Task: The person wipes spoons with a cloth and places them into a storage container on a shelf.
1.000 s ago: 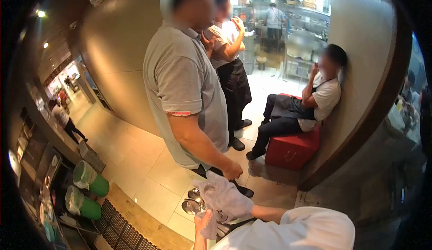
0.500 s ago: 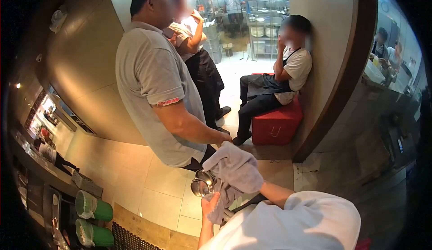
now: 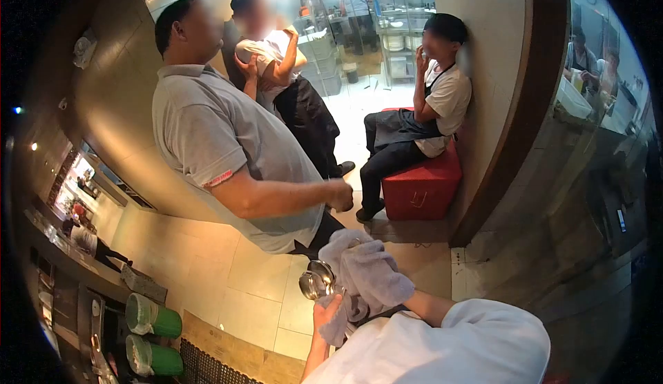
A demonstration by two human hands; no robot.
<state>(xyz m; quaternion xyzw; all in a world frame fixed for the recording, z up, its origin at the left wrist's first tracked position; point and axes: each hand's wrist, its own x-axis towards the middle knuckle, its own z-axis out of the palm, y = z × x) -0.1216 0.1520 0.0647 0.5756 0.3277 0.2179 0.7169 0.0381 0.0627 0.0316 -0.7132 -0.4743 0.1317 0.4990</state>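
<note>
My left hand (image 3: 327, 313), low in the middle of the view, is closed around several shiny metal spoons (image 3: 318, 280), their rounded bowls bunched together above the thumb. Part of a grey-lilac towel (image 3: 369, 268) is gathered in the same hand. From the right, my right forearm (image 3: 427, 308) reaches into the towel, which is bunched over my right hand and hides its fingers. The towel lies against the spoons on their right side.
A person in a grey polo shirt (image 3: 207, 132) stands just ahead; another person (image 3: 304, 101) stands behind. Someone sits on a red box (image 3: 423, 187) by the wall. Two green bins (image 3: 164, 318) stand at lower left, near a black mat (image 3: 207, 367).
The towel over my right hand has shifted slightly down and right against the spoons. The person in grey has moved left in view, with the near forearm raised. The view has shifted a little.
</note>
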